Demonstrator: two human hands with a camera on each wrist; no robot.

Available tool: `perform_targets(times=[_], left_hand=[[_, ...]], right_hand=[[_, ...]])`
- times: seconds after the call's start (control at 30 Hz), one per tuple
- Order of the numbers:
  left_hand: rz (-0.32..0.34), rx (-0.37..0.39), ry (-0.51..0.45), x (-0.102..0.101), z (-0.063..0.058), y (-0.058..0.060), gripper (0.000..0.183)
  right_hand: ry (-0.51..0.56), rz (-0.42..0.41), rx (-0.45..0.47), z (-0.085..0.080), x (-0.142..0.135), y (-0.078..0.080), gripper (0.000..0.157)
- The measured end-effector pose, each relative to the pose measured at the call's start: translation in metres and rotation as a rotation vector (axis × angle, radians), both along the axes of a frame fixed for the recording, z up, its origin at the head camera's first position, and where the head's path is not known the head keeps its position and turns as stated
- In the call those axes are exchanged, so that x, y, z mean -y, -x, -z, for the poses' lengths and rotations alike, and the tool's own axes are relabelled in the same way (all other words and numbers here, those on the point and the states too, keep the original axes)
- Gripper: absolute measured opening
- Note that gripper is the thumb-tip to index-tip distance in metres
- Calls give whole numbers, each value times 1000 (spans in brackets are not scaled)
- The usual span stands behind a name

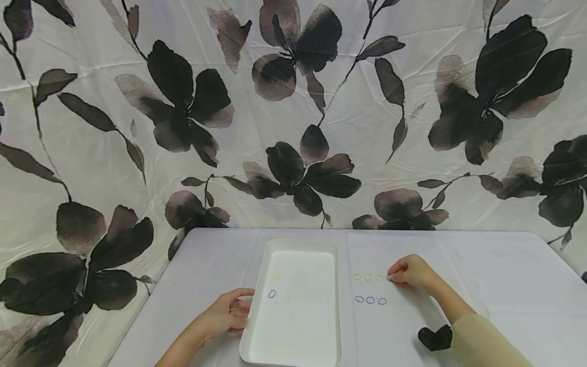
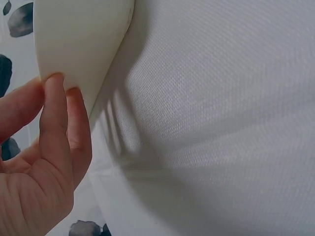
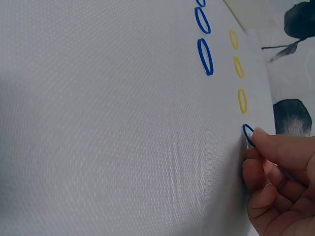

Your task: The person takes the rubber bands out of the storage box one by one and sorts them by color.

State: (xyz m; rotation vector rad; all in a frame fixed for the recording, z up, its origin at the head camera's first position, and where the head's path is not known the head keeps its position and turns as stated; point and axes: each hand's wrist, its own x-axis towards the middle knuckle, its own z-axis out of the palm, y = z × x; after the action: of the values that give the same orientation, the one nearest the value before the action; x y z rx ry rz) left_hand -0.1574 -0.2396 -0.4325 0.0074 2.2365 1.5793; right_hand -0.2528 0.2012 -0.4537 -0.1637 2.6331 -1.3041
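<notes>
My right hand pinches a blue rubber band between thumb and finger, just above the table at the right end of a row of yellow rubber bands. Nearer the front lies a row of blue rubber bands. With its fingertips, my left hand touches the outer left side of a white tray; the left wrist view shows the fingers against the tray wall. Inside the tray, at its left, lie one yellow rubber band and one blue rubber band.
A white cloth covers the table. Beneath the right forearm hangs or lies a black heart-shaped object, close to the beige sleeve. Behind the table rises a white curtain with dark flowers.
</notes>
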Motion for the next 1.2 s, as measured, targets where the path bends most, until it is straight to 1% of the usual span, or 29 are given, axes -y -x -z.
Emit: perform_targets(times=[0.2,0.57,0.83,1.03,1.2], left_hand=[[7,-1,-5,1,0,0,66],[-17,9,5,-1,-3,0,65],[-7,8,2,-1,-6,-2,65],[-10,6,16,-2,-6,-2,65],[-12,8,11,-2,-6,-2,65]], right_hand=[[-7,7,8,-1,0,0,7],[-13,8,33,-3,1,1,6],[-22,7,17,-1,2,1,7],[-82,29,-9,0,2,2,8],[-127,-9,-11,-3,5,2,9]])
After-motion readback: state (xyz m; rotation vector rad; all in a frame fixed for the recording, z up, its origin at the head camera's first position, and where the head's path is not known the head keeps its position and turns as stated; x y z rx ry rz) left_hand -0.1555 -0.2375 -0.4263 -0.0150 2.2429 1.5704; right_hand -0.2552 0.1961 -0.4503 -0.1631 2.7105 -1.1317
